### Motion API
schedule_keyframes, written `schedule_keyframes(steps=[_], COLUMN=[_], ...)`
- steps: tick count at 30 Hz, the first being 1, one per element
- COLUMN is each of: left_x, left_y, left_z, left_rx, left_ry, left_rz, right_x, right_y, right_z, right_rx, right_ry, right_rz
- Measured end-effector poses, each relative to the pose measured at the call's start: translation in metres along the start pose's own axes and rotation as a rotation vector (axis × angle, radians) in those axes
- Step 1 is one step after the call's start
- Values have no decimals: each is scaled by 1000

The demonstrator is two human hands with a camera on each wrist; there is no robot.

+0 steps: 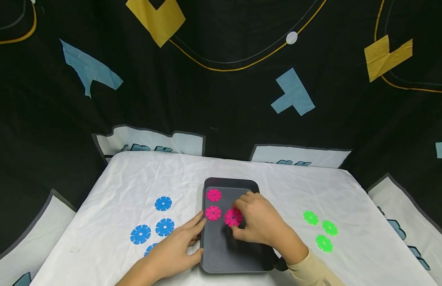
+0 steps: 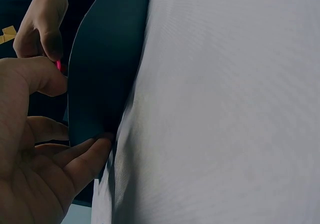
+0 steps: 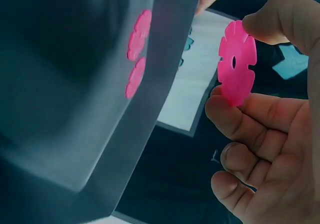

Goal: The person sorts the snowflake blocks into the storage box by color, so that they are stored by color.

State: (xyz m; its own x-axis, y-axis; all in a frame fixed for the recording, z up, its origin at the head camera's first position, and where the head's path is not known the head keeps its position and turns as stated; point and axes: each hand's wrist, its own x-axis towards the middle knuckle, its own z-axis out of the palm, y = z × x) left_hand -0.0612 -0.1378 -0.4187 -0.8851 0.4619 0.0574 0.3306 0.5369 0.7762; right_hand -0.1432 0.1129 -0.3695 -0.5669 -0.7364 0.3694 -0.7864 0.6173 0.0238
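Observation:
A dark grey tray stands on the white-covered table, holding two pink notched discs near its left wall. My right hand pinches another pink notched disc between thumb and fingers, above the tray in the head view. The right wrist view shows that disc edge-gripped, its slotted rim and small centre hole exposed. My left hand rests along the tray's left side, thumb lower down and fingers farther up. In the left wrist view its fingertips touch the tray's outer wall.
Several blue notched discs lie left of the tray, one partly hidden by my left hand. Three green notched discs lie on the right. A black curtain with taped shapes hangs behind the white cloth.

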Motion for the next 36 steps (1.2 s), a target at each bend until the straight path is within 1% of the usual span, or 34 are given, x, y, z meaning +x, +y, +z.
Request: schedule_keyframes(steps=[7,13,21,25,28,36], left_x=[0,1,0,1,1,0], left_y=[1,1,1,0,0,0], left_z=[-2,-2,-2,-2,-2,-2], left_rx=[8,17,-4,6,12,29], left_ry=[-7,-5,-14,-15,-15,-15], left_rz=[-15,-10,4,12,13,-2], right_x=[10,19,30,33,34,33], right_y=[-8,-14,-24,-28,-30,-32], right_z=[8,18,33,39,43,46], right_rx=[-22,-34,-48,-43,-45,-105], right_ry=[-79,-159,-321,-381,-405,-442], right_rz=[-11,-55,-89,-91,-95,-103])
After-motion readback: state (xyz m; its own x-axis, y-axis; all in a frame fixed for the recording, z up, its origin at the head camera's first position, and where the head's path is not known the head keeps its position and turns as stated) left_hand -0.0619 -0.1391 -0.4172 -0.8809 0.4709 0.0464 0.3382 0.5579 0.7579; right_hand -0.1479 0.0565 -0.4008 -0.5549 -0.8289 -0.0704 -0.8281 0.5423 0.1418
